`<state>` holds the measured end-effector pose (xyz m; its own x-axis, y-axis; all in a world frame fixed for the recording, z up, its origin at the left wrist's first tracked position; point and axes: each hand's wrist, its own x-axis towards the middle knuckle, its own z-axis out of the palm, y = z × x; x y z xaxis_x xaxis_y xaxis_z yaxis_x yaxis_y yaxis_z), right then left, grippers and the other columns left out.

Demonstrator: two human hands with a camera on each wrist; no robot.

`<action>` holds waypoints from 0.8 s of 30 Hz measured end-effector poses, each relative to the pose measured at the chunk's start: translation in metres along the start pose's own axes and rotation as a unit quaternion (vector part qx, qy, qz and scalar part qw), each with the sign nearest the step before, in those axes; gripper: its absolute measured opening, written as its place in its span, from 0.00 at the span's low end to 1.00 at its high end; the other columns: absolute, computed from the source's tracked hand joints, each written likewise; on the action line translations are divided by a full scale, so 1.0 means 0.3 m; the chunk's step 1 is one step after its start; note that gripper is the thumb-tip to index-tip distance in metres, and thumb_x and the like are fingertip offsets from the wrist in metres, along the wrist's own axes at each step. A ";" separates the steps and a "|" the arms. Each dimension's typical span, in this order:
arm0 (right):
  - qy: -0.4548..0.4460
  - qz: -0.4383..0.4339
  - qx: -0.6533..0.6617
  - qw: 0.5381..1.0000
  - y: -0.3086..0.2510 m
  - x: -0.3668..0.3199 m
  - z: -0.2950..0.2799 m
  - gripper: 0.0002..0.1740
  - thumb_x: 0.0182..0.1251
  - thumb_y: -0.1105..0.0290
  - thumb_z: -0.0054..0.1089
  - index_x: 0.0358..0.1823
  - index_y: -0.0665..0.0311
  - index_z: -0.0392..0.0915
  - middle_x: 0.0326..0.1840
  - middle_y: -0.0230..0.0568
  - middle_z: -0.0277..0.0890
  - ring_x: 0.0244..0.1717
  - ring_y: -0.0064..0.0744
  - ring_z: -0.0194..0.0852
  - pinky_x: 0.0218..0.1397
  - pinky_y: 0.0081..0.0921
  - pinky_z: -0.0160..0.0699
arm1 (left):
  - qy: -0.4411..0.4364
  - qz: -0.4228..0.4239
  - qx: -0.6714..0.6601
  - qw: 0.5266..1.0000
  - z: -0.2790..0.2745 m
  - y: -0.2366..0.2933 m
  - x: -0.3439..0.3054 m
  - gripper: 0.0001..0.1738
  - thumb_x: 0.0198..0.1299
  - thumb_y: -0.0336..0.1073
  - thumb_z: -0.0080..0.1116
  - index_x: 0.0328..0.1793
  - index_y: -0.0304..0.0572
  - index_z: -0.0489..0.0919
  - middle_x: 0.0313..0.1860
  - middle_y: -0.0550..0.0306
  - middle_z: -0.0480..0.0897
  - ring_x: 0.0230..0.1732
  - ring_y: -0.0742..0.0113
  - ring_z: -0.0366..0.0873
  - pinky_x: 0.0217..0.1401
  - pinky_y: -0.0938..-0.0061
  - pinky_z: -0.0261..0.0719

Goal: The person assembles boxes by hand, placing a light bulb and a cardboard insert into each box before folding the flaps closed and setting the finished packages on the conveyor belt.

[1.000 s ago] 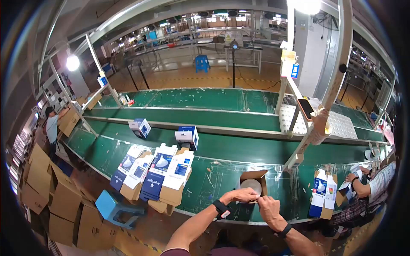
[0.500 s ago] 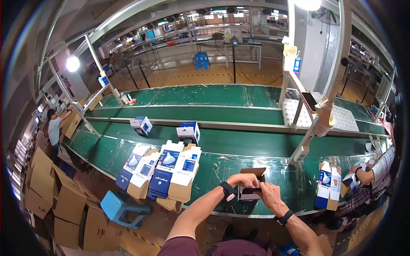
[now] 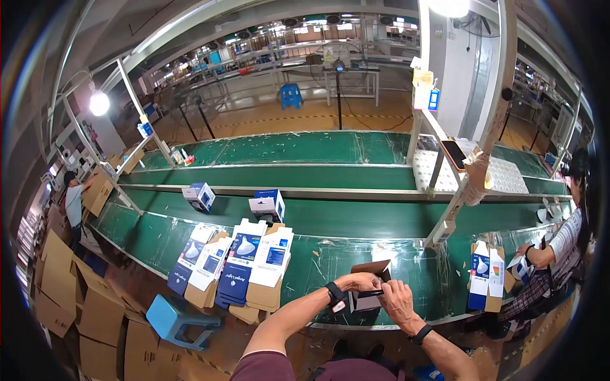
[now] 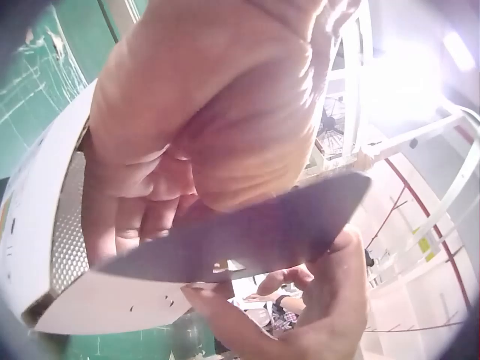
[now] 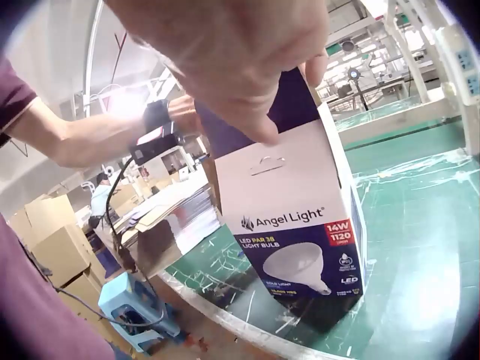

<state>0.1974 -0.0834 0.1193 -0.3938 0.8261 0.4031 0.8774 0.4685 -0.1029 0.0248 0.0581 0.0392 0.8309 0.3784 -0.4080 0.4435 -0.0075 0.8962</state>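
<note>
Bulb box [image 5: 289, 217] is white and blue, marked 14W.

The short-sleeved top [image 3: 263, 366] is maroon, both wrist straps [image 3: 422, 334] black

Right of the box [image 3: 366, 305], bench [image 3: 438, 292] gives passage up to flattened cartons [image 3: 480, 276].

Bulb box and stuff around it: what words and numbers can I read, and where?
"Angel Light®": bulb box front.
"Angel Light": flattened boxes.
"LED PAR 38 LIGHT BULB": box front, under that brand.
"14W 1120": its red label.
"LED": near its bottom right.
Too small or blurred: all the rest, like marks on brown cartons.
</note>
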 end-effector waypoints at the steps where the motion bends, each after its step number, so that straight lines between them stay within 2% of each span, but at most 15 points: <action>1: 0.000 -0.005 0.016 1.000 -0.004 -0.014 0.001 0.27 0.57 0.60 0.76 0.53 0.59 0.73 0.48 0.42 0.73 0.46 0.45 0.73 0.47 0.42 0.70 | -0.016 -0.007 -0.033 0.999 0.014 0.024 -0.019 0.10 0.60 0.37 0.69 0.38 0.39 0.83 0.31 0.66 0.79 0.34 0.73 0.73 0.37 0.70 0.71; 4: 0.002 -0.018 0.045 0.999 -0.025 -0.022 -0.035 0.30 0.57 0.60 0.77 0.58 0.59 0.74 0.52 0.43 0.72 0.48 0.47 0.73 0.49 0.43 0.71 | -0.027 -0.008 -0.090 0.996 0.048 0.045 -0.043 0.08 0.60 0.34 0.67 0.31 0.47 0.79 0.22 0.74 0.68 0.22 0.80 0.63 0.24 0.76 0.57; 5: 0.002 -0.020 0.045 0.999 -0.021 -0.035 -0.028 0.31 0.57 0.60 0.77 0.59 0.59 0.74 0.53 0.43 0.72 0.49 0.47 0.73 0.50 0.43 0.71 | -0.049 -0.004 -0.075 0.996 0.050 0.040 -0.033 0.06 0.58 0.31 0.67 0.30 0.48 0.80 0.22 0.74 0.69 0.22 0.80 0.64 0.23 0.75 0.57; 7: 0.017 -0.028 0.042 0.999 -0.019 -0.051 -0.015 0.33 0.57 0.61 0.77 0.63 0.59 0.73 0.54 0.43 0.71 0.49 0.48 0.73 0.51 0.43 0.72 | -0.054 0.000 -0.059 0.997 0.053 0.027 -0.023 0.08 0.58 0.35 0.69 0.31 0.42 0.82 0.24 0.72 0.73 0.27 0.78 0.68 0.28 0.75 0.63; 8: 0.032 -0.031 0.042 0.998 -0.022 -0.053 -0.008 0.34 0.57 0.61 0.78 0.64 0.59 0.73 0.54 0.43 0.71 0.49 0.48 0.73 0.51 0.44 0.72 | -0.055 -0.015 -0.070 0.996 0.043 0.033 -0.030 0.07 0.56 0.34 0.69 0.34 0.38 0.85 0.27 0.66 0.80 0.29 0.73 0.73 0.31 0.71 0.69; 10: 0.044 -0.035 0.048 0.997 -0.035 -0.054 -0.005 0.34 0.59 0.63 0.76 0.66 0.59 0.73 0.53 0.43 0.72 0.49 0.48 0.73 0.51 0.44 0.72 | -0.009 0.017 0.004 1.000 0.069 -0.030 0.006 0.01 0.53 0.29 0.64 0.31 0.42 0.84 0.26 0.67 0.79 0.27 0.73 0.73 0.29 0.69 0.68; 11: 0.046 -0.033 0.052 0.997 -0.041 -0.055 -0.007 0.32 0.60 0.64 0.75 0.66 0.58 0.74 0.51 0.42 0.72 0.48 0.47 0.73 0.50 0.43 0.72 | 0.012 0.031 0.043 0.999 0.075 -0.021 -0.003 0.04 0.52 0.26 0.61 0.29 0.44 0.84 0.25 0.68 0.79 0.27 0.72 0.73 0.28 0.68 0.68; 12: 0.048 -0.030 0.056 0.997 -0.046 -0.056 -0.010 0.31 0.61 0.65 0.73 0.66 0.57 0.75 0.50 0.41 0.72 0.47 0.45 0.73 0.49 0.42 0.72 | 0.027 0.038 0.112 0.993 0.075 -0.010 -0.009 0.11 0.52 0.33 0.68 0.39 0.33 0.88 0.30 0.55 0.87 0.34 0.63 0.81 0.42 0.63 0.78; 13: 0.052 -0.027 0.058 0.997 -0.050 -0.055 -0.017 0.29 0.62 0.67 0.72 0.66 0.56 0.76 0.48 0.40 0.72 0.46 0.44 0.73 0.48 0.41 0.72 | 0.037 0.041 0.067 0.996 0.086 -0.006 -0.028 0.10 0.51 0.33 0.70 0.36 0.32 0.87 0.28 0.55 0.86 0.33 0.64 0.81 0.40 0.63 0.78; 16: 0.032 -0.024 0.113 0.993 -0.032 -0.034 -0.045 0.20 0.63 0.70 0.70 0.58 0.57 0.80 0.40 0.40 0.74 0.41 0.44 0.76 0.44 0.40 0.75 | 0.159 0.077 0.115 0.978 0.091 0.040 -0.073 0.08 0.53 0.31 0.71 0.37 0.33 0.90 0.29 0.52 0.89 0.33 0.67 0.84 0.38 0.62 0.80; 17: 0.015 -0.020 0.130 0.991 -0.026 -0.035 -0.053 0.18 0.64 0.70 0.69 0.55 0.58 0.81 0.38 0.40 0.75 0.40 0.44 0.76 0.43 0.40 0.76 | 0.173 0.078 0.115 0.975 0.065 0.162 -0.165 0.11 0.53 0.30 0.70 0.42 0.35 0.91 0.33 0.50 0.91 0.36 0.66 0.87 0.43 0.65 0.84; 18: 0.036 -0.011 0.154 0.987 -0.036 -0.022 -0.070 0.12 0.64 0.71 0.69 0.49 0.58 0.82 0.33 0.41 0.74 0.37 0.45 0.77 0.41 0.41 0.77 | 0.207 0.135 0.080 0.966 0.023 0.155 -0.168 0.13 0.51 0.30 0.69 0.43 0.35 0.91 0.35 0.49 0.92 0.37 0.65 0.88 0.44 0.65 0.85; 19: 0.038 -0.012 0.156 0.987 -0.039 -0.008 -0.059 0.11 0.65 0.71 0.69 0.48 0.58 0.82 0.33 0.41 0.74 0.37 0.45 0.77 0.41 0.41 0.78 | 0.239 0.186 0.043 0.952 -0.010 0.138 -0.184 0.15 0.49 0.30 0.67 0.44 0.36 0.92 0.37 0.47 0.92 0.38 0.63 0.89 0.45 0.66 0.86; 21: 0.024 -0.020 0.164 0.986 -0.046 -0.023 -0.054 0.09 0.65 0.72 0.68 0.46 0.57 0.82 0.33 0.41 0.75 0.36 0.45 0.78 0.40 0.41 0.78 | 0.275 0.179 0.024 0.944 -0.051 0.221 -0.249 0.16 0.49 0.31 0.66 0.46 0.37 0.92 0.37 0.50 0.93 0.38 0.64 0.89 0.46 0.67 0.86; 24: 0.008 -0.092 0.147 0.985 -0.073 -0.024 -0.049 0.08 0.66 0.70 0.70 0.45 0.57 0.83 0.33 0.38 0.78 0.34 0.43 0.80 0.37 0.39 0.77 | 0.125 0.108 0.090 0.982 -0.036 0.181 -0.199 0.16 0.48 0.33 0.67 0.43 0.37 0.92 0.35 0.52 0.92 0.36 0.64 0.88 0.43 0.67 0.86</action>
<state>0.1852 -0.1043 0.1321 -0.5322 0.7154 0.4527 0.6738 0.6816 -0.2852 -0.0043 0.0449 0.1141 0.8132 0.5656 -0.1368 0.3376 -0.2672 0.9026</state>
